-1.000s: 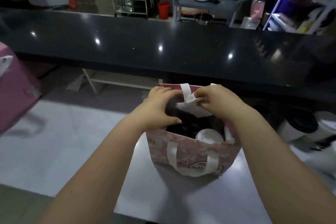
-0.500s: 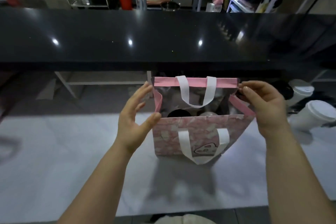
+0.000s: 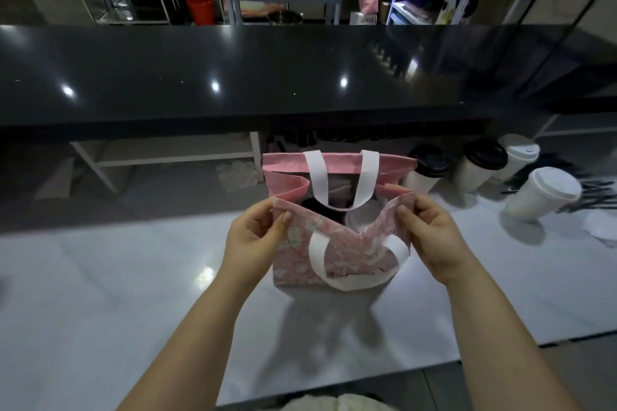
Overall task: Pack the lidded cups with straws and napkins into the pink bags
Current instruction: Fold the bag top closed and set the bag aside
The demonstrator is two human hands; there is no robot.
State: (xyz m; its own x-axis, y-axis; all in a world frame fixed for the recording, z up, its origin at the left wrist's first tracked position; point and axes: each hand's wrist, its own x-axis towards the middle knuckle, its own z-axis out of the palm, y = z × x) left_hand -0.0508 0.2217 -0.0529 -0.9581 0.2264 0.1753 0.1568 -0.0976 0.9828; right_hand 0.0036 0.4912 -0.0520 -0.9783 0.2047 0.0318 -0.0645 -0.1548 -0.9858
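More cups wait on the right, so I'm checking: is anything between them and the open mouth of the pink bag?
No object stands on the table between the cups and the pink bag. The far handle droops over the mouth, though, and a black lid and a white lid already show inside.

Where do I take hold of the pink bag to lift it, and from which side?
Take the pink bag by both white handles together, from above. Both hang down now: the far handle inside the mouth, the near handle over the front, so raise them first. The left hand and right hand pinch the soft near rim, which sags between them.
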